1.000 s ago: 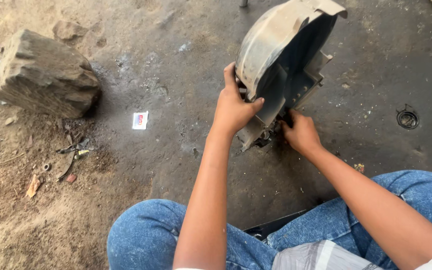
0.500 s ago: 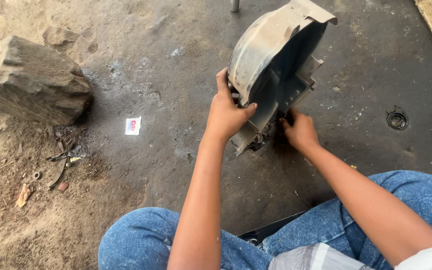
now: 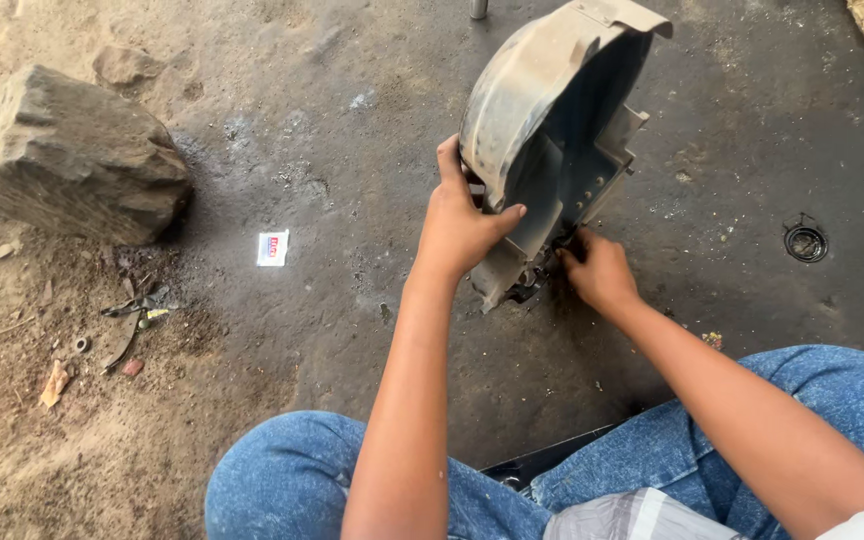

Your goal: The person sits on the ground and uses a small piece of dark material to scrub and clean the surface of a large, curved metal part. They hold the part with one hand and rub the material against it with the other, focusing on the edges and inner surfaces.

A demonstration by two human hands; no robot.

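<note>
A worker steadies a curved, dust-coated grey metal housing [image 3: 552,130] standing on edge on the stained concrete floor [image 3: 352,200].
The left hand [image 3: 462,225] closes its grip around the near rim; the right hand [image 3: 597,272] pinches at its base. Standing on edge, it could topple if that grip loosens.

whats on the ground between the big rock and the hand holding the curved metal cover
In the head view, a small white packet lies on the dark, stained ground between the big rock and the left hand on the curved metal cover; otherwise that stretch is bare.
</note>
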